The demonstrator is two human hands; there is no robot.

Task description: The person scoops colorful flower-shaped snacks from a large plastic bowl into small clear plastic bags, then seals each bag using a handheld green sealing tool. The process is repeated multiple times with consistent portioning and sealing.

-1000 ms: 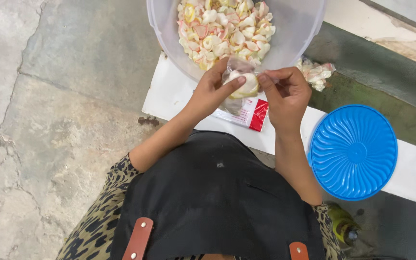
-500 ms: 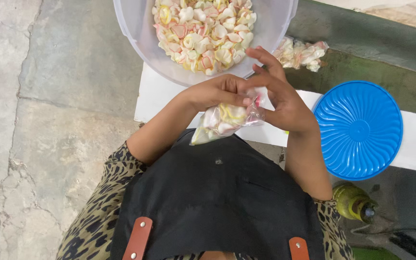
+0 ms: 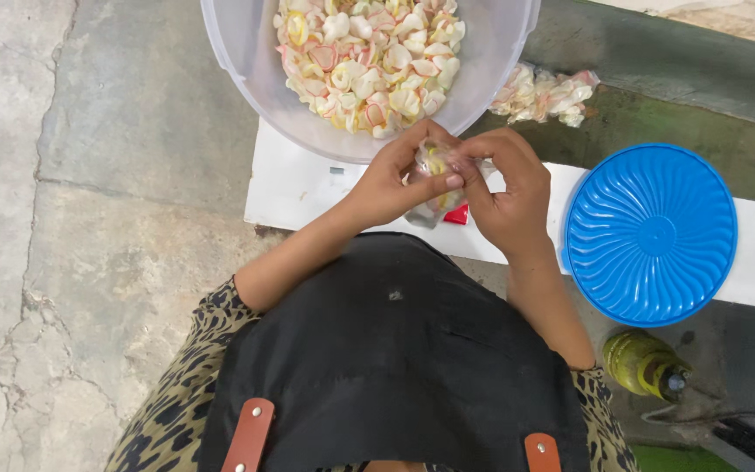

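- Head view, the grip: the left hand (image 3: 395,179) and the right hand (image 3: 504,192) met over the white board (image 3: 308,188), both clenched on one small clear plastic bag (image 3: 434,183) filled with pale pink and yellow crackers.
- Head view, where the bag lay: it sat between the two palms, just below the rim of the big translucent tub (image 3: 246,61), and close in front of the person's black apron (image 3: 395,350).
- Head view, its long axis: the bag ran roughly away from the body, its pinched top toward the tub and its fuller bottom hanging toward the apron; most of it was hidden by fingers, so the exact tilt could not be told.
- Head view, the fingers: the left thumb and forefinger crossed over the bag's neck from the left, while the right fingertips pinched the same neck from the right, touching the left ones. Neither hand was nearer; both were on it.
- Head view, beneath: a small red scrap (image 3: 456,214) showed on the board under the bag's bottom end.
- Head view, around: a loose heap of the same crackers (image 3: 543,92) lay on the green ledge beyond the right hand, a round blue lid (image 3: 650,234) rested on the board well to the right, and a yellow-green bottle (image 3: 644,363) lay on the floor below it.
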